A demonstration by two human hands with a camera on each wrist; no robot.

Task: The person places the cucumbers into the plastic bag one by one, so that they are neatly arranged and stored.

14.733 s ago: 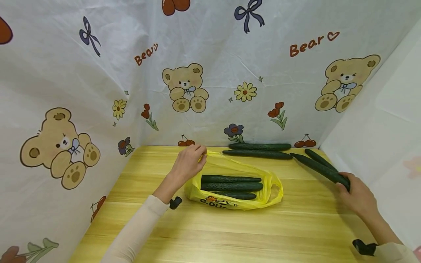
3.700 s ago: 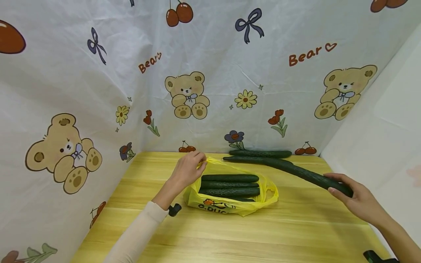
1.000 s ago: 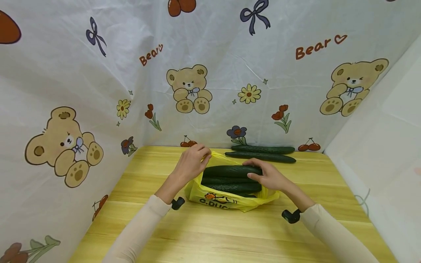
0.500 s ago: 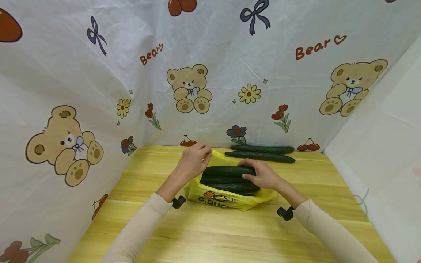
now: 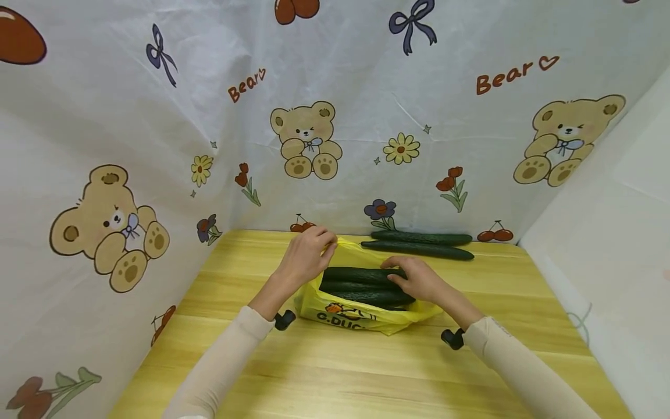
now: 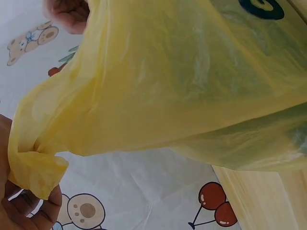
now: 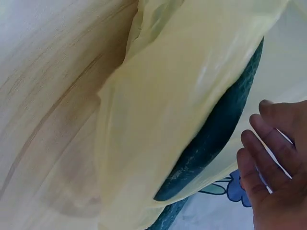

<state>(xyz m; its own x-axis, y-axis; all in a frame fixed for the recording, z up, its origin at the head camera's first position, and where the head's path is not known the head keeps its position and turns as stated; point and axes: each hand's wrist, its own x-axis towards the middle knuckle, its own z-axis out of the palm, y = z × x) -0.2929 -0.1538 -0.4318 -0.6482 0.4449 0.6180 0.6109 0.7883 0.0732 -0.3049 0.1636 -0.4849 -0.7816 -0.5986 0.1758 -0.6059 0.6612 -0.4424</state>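
Observation:
A yellow plastic bag (image 5: pixel 319 317) with a printed cartoon and letters lies on its side on the table, its mouth facing up. My left hand (image 5: pixel 307 253) pinches the bag's upper left edge and holds it raised; in the left wrist view a yellow corner (image 6: pixel 41 170) is bunched in its fingers. Several dark green cucumbers (image 5: pixel 374 298) lie side by side inside. At the right end of the rearmost cucumber (image 5: pixel 361 274) is my right hand (image 5: pixel 416 278). Its fingers (image 7: pixel 268 139) are spread and loosely bent in the right wrist view, with nothing between them.
Two more cucumbers (image 5: pixel 419 250) lie along the table's back edge, behind the bag. A white cloth (image 5: pixel 356 192) with bear prints hangs behind and at the sides. The wooden table (image 5: pixel 335 372) extends in front of the bag.
Since 3.7 s ago, my right hand has brought a cucumber from the right side into the bag. Over the last second it settled lower and the right fingers let go. The left hand keeps holding the bag.

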